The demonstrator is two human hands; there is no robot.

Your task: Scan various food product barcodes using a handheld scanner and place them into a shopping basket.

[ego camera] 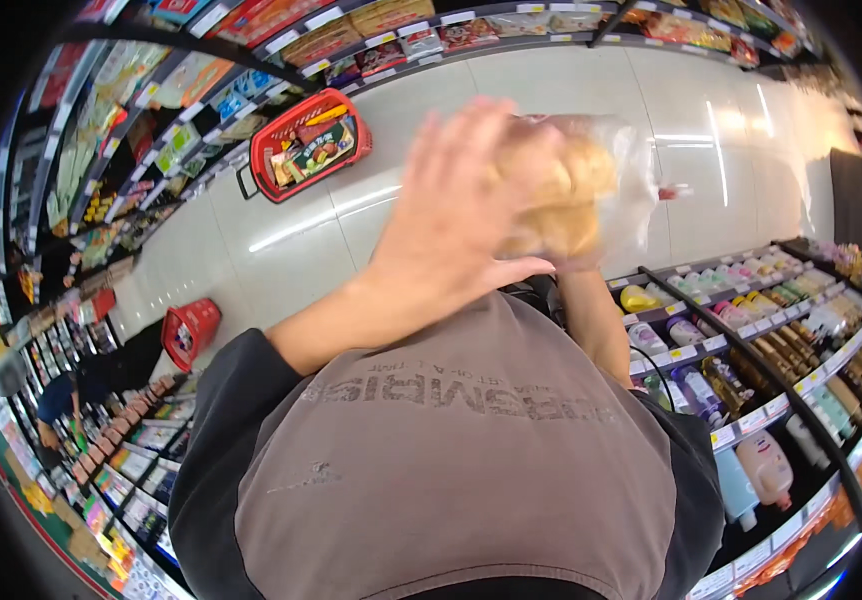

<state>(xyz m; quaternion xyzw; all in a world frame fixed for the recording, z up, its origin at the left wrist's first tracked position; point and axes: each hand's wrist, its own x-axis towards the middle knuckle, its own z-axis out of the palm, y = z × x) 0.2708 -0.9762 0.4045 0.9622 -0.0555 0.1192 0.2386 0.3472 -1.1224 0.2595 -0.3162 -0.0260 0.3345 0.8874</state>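
A clear plastic bag of golden-yellow food, which looks like bread rolls [562, 191], is held up in front of my chest, blurred by motion. My left hand [457, 187] is over the bag's left side, fingers spread and blurred, its thumb near the lower edge; whether it touches the bag cannot be told. From the right my forearm rises to the bag's underside, where my right hand [581, 281] supports it, its fingers mostly hidden behind the bag. A red shopping basket [360, 154] with packaged goods stands on the floor at upper left.
Shelves of packaged food [393, 52] run along the top and left. Bottles fill a shelf unit [731, 341] at the right. At lower left, a person [63, 397] in dark clothes bends by a display, near another red basket [202, 322]. Tiled floor [281, 277] lies between the shelves.
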